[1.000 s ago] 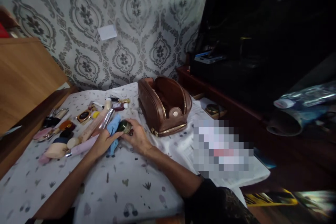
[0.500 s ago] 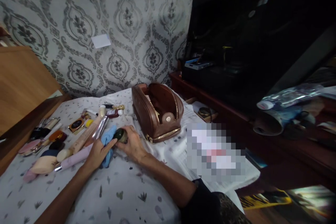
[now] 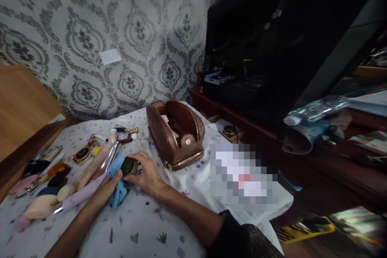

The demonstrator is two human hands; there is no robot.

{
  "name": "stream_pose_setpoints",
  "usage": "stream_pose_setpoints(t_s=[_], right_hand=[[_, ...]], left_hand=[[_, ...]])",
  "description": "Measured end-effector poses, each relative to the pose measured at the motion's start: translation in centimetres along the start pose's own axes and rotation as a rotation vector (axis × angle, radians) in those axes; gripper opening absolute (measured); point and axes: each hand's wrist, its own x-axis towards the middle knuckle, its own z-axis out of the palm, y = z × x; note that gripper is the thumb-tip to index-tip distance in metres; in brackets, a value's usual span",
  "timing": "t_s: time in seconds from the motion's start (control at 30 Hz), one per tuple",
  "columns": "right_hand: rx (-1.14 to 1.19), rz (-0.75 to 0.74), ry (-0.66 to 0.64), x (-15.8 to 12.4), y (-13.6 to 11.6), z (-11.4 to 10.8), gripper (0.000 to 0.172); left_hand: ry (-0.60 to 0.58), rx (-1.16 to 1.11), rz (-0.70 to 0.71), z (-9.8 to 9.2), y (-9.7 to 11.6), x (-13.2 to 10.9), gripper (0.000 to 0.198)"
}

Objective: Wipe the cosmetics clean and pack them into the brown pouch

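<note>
Fingers wrapped around a green jar point(image 3: 129, 165), my right grip point(image 3: 149, 176) meets my left grip point(image 3: 109, 186), closed on a blue cloth point(image 3: 118, 194) at the jar's other side, above a patterned sheet point(image 3: 136, 223). To the left lie a lilac tube point(image 3: 82, 194) and other cosmetics point(image 3: 42, 206); beyond my right grip, a brown bag point(image 3: 163, 139) stands open, near a black screen point(image 3: 256, 56).

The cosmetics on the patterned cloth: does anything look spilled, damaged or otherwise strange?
Nothing stands out. The cosmetics lie jumbled left of the open brown toiletry bag, but I see no spill or breakage. The right hand holds a dark green jar, the left hand a blue cloth.
</note>
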Motion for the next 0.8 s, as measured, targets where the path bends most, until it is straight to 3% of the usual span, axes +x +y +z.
stream_pose_setpoints(t_s=[0.2, 0.33, 0.57, 0.8], right_hand=[[-0.063, -0.025, -0.046, -0.1, 0.1, -0.1, 0.058], [-0.119, -0.046, -0.096, -0.2, -0.1, -0.2, 0.062], [-0.195, -0.029, -0.095, -0.4, -0.2, 0.1, 0.051], [-0.113, -0.063, -0.012, 0.1, -1.1, -0.4, 0.048]], left_hand=[[-0.050, -0.074, -0.028, 0.6, 0.6, 0.2, 0.072], [-0.046, -0.055, 0.006, 0.7, 0.9, 0.4, 0.065], [-0.057, -0.069, 0.009, 1.1, 2.3, -0.2, 0.053], [0.085, -0.144, 0.010, 1.6, 3.7, -0.5, 0.059]])
